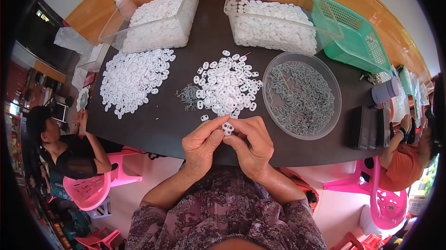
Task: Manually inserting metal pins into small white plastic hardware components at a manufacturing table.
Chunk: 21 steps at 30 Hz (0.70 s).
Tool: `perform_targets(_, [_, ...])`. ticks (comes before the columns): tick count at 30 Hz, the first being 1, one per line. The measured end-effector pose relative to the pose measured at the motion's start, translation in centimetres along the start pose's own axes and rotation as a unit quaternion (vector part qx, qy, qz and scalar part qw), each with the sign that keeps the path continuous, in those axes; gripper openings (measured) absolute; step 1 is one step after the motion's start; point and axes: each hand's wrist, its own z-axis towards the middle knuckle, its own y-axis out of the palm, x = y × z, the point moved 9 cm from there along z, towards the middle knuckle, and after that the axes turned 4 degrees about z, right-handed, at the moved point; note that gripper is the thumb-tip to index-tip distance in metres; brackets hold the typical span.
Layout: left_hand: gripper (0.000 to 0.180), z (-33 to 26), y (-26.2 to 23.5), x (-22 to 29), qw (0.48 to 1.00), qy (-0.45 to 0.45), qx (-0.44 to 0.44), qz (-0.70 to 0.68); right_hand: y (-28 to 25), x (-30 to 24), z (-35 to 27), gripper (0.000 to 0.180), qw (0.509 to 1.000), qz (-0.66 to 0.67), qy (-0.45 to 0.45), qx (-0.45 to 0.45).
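While a seated person in dark clothing (69,150) works at the far left, a loose white heap (132,78) lies on the dark desk (162,120). Left hand (200,144) and right hand (251,145) meet at the near edge, fingertips of both pinched on one small white plastic piece (227,128), held just above the desk. Behind it: middle pile (225,87), small grey screws (188,96). Right: clear bowl of screws (301,94), another person in orange (402,166).

Risk, as I judge it: the piece sits over the desk edge, so a slipped pinch likely drops it to the floor. Open room lies left of the hands; the bowl crowds the right.
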Motion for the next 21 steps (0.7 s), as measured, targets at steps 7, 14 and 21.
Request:
perform_targets(7, [0.027, 0.5, -0.2, -0.7, 0.999, 0.011, 0.02, -0.035, 0.3, 0.0, 0.4, 0.033, 1.0, -0.011, -0.015, 0.018])
perform_targets(14, [0.032, 0.8, -2.8, -1.5, 0.997, -0.002, 0.035, -0.073, 2.8, -0.1, 0.5, 0.035, 0.999, -0.032, -0.01, 0.028])
perform_targets(21, [0.031, 0.2, -5.2, -1.5, 0.994, 0.038, 0.076, -0.064, 5.4, -0.9, 0.4, 0.033, 0.998, -0.041, -0.046, 0.005])
